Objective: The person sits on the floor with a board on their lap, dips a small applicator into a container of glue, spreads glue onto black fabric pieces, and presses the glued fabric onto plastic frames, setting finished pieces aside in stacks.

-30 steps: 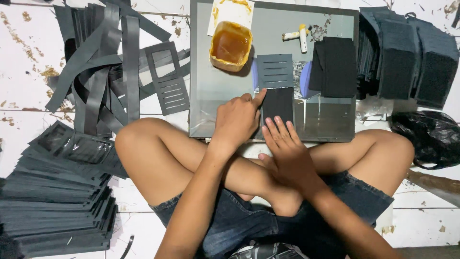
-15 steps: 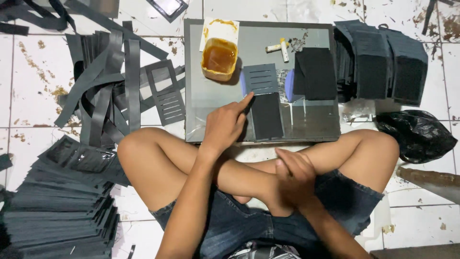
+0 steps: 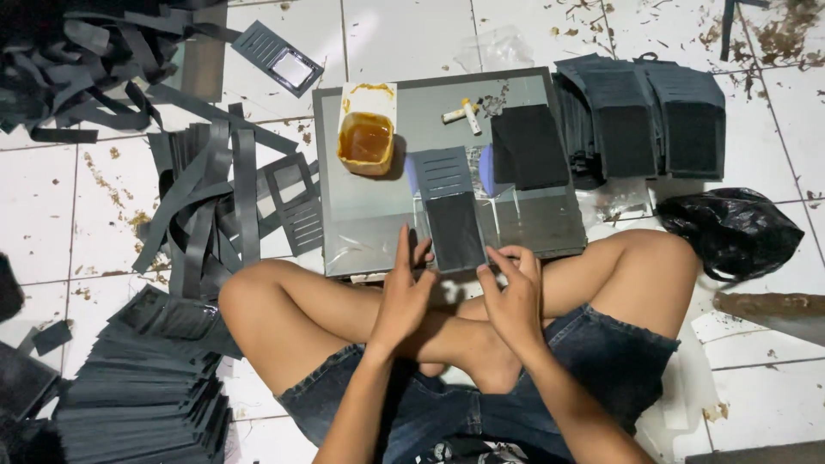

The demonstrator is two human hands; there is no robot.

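I sit cross-legged on a tiled floor behind a grey work board [image 3: 361, 219]. A dark rectangular panel [image 3: 455, 230] lies at the board's near edge, below a grey slotted panel [image 3: 438, 170]. My left hand [image 3: 404, 296] pinches the dark panel's lower left edge, its index finger pointing up along the side. At the lower right corner, my right hand [image 3: 514, 299] grips the same panel with its fingertips. A tub of amber glue [image 3: 365, 142] stands on the board's far left part.
A black sheet [image 3: 528, 146] and small white sticks [image 3: 464, 113] lie on the board. Stacks of dark slotted pieces [image 3: 653, 120] stand at the right, a black plastic bag [image 3: 730, 228] beside my knee. Dark strips [image 3: 206, 206] and another stack [image 3: 146, 387] lie at the left.
My right hand came up from my lap to the dark panel's lower right corner. My left hand slid from on top of the panel to its left edge.
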